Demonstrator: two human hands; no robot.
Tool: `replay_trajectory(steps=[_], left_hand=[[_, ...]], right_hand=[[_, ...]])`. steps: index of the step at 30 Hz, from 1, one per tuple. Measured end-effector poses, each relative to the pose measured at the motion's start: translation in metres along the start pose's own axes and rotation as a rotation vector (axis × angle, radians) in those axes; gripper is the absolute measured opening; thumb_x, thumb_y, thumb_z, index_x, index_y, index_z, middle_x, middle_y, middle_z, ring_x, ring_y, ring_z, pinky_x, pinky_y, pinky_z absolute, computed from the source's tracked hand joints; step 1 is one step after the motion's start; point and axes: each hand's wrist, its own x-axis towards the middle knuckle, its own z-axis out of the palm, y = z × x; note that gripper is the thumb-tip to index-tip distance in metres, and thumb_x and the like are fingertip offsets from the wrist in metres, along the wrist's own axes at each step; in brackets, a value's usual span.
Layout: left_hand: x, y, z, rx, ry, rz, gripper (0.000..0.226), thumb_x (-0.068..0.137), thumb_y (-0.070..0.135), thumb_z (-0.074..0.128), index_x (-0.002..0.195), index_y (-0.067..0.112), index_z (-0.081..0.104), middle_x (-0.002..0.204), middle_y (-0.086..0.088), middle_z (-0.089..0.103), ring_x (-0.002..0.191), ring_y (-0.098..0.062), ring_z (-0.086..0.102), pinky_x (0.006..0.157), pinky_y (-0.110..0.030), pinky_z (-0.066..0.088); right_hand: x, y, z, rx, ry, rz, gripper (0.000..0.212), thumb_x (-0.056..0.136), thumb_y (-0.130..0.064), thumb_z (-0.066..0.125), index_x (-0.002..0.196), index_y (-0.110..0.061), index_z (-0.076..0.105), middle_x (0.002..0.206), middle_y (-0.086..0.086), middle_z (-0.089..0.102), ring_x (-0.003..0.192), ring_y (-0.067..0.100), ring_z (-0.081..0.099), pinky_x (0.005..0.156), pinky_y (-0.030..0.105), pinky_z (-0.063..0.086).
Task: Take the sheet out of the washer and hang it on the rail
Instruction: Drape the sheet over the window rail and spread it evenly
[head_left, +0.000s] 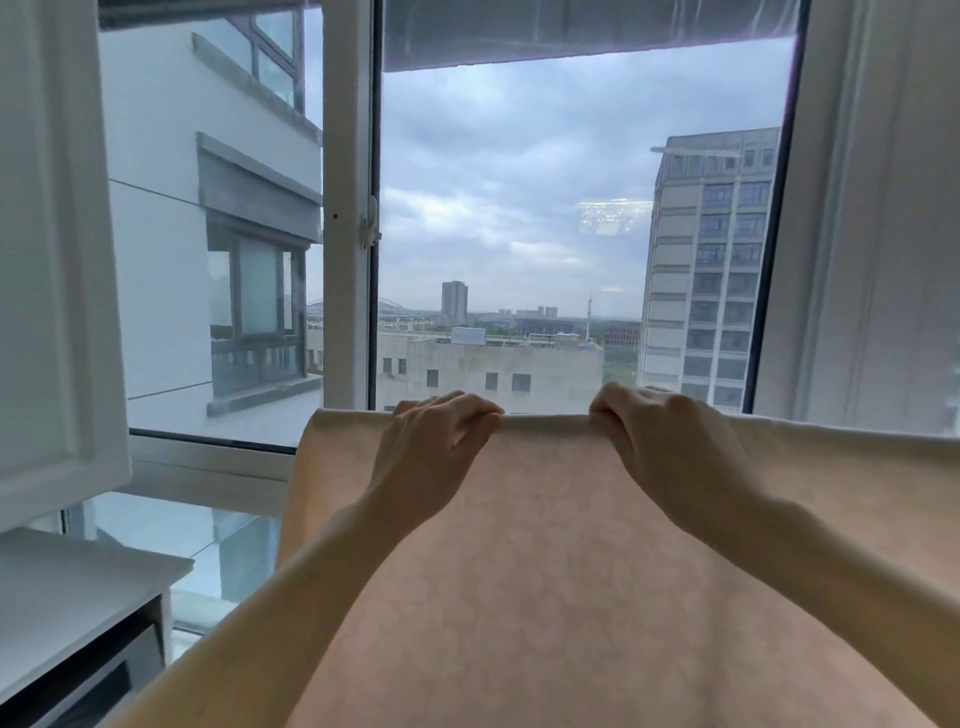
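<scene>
As you face the window (519, 182) in the head view, your two hands hold the sheet (519, 571) up by its top edge, low in the picture toward 6 o'clock. Your left hand (436, 436) sits at about 7 o'clock from the centre, its fingers curled over the edge so that it pinches the cloth. Your right hand (670, 441) sits at about 5 o'clock and grips the same edge in the same way, knuckles bent over the fold. The hands are near each other but apart, with a short taut stretch of edge between them. That edge looks rolled or folded over. You cannot tell whether it lies on something beneath, since the cloth hides it. The sheet is pale peach with a faint flowered weave. It spreads from your hands down to the bottom border, running off the frame at 4 o'clock and ending in a hanging side edge at 8 o'clock. Both your bare forearms cross in front of it.

At 9 o'clock a white panelled door (52, 260) stands beside the glass, and at 8 o'clock a white worktop (78, 587) lies below it. A white mullion (345, 208) rises at 11 o'clock. Through the pane, a tall block (717, 270) stands at 3 o'clock under a grey clouded sky.
</scene>
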Motion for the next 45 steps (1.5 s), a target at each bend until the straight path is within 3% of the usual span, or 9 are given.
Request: replay_trajectory(steps=[9,11,15,18,24,28,34,40,45], left_hand=[[0.021,0.028,0.008,-0.054,-0.074,0.062,0.031,0.096,0.042,0.050,0.122,0.027,0.058,0.117,0.010,0.065,0.089,-0.008,0.065,0.082,-0.032,0.052],[0.025,0.040,0.016,-0.047,-0.112,0.056,0.025,0.097,0.039,0.051,0.116,0.026,0.061,0.110,0.010,0.067,0.086,-0.007,0.065,0.078,-0.032,0.054],[0.029,0.054,0.038,0.068,-0.130,-0.025,0.025,0.097,0.041,0.050,0.087,0.024,0.066,0.067,0.011,0.063,0.061,-0.006,0.058,0.059,-0.027,0.044],[0.032,0.059,0.045,0.091,-0.100,-0.115,0.028,0.097,0.040,0.049,0.077,0.023,0.058,0.059,0.011,0.057,0.058,0.000,0.052,0.054,-0.019,0.033],[0.037,0.083,0.057,0.083,-0.123,-0.188,0.030,0.099,0.036,0.046,0.078,0.021,0.059,0.060,0.006,0.059,0.058,-0.007,0.057,0.054,-0.022,0.033],[0.039,0.111,0.074,0.107,-0.148,-0.134,0.028,0.101,0.037,0.042,0.084,0.023,0.060,0.062,0.005,0.062,0.058,-0.007,0.059,0.055,-0.017,0.032],[0.043,0.149,0.089,0.020,-0.169,-0.159,0.033,0.100,0.042,0.041,0.079,0.021,0.056,0.062,0.005,0.059,0.063,-0.013,0.058,0.063,-0.031,0.041],[0.048,0.219,0.127,0.114,-0.115,0.102,0.032,0.097,0.047,0.042,0.080,0.024,0.056,0.056,0.012,0.048,0.055,-0.011,0.052,0.057,-0.028,0.032],[0.054,0.246,0.163,0.238,-0.055,0.066,0.043,0.098,0.052,0.034,0.062,0.029,0.041,0.049,0.013,0.042,0.051,-0.010,0.047,0.070,-0.030,0.034]], right_hand=[[0.044,0.033,-0.002,0.031,-0.131,0.086,0.018,0.097,-0.023,0.053,0.089,-0.011,0.063,0.078,0.008,0.065,0.071,0.028,0.063,0.066,0.035,0.051],[0.043,0.041,-0.001,0.083,-0.165,0.099,0.015,0.095,-0.025,0.058,0.091,-0.012,0.066,0.085,0.009,0.067,0.075,0.027,0.064,0.072,0.040,0.055],[0.034,0.060,-0.009,0.130,-0.154,0.088,0.013,0.093,-0.024,0.061,0.091,-0.013,0.067,0.085,0.005,0.068,0.075,0.023,0.064,0.074,0.042,0.055],[0.017,0.084,-0.024,0.167,-0.138,0.075,0.020,0.093,-0.026,0.060,0.084,-0.011,0.067,0.076,0.003,0.068,0.070,0.018,0.063,0.071,0.041,0.054],[-0.030,0.127,-0.055,0.186,-0.206,0.052,0.027,0.092,-0.047,0.050,0.089,-0.025,0.065,0.078,-0.012,0.066,0.067,0.005,0.063,0.065,0.031,0.055],[-0.043,0.148,-0.070,0.244,-0.115,0.027,0.005,0.091,-0.029,0.064,0.086,-0.027,0.064,0.081,-0.015,0.064,0.071,0.005,0.065,0.066,0.028,0.057],[-0.037,0.176,-0.077,0.157,-0.143,0.047,0.011,0.098,-0.024,0.053,0.091,-0.018,0.058,0.078,-0.008,0.059,0.066,0.009,0.060,0.058,0.015,0.043],[-0.048,0.195,-0.085,0.179,-0.148,0.058,0.016,0.098,-0.027,0.051,0.094,-0.014,0.061,0.083,0.002,0.067,0.069,0.017,0.063,0.068,0.037,0.055],[-0.055,0.224,-0.100,0.257,-0.220,0.018,0.020,0.096,-0.026,0.055,0.096,-0.011,0.070,0.084,0.004,0.070,0.076,0.018,0.065,0.075,0.041,0.055]])
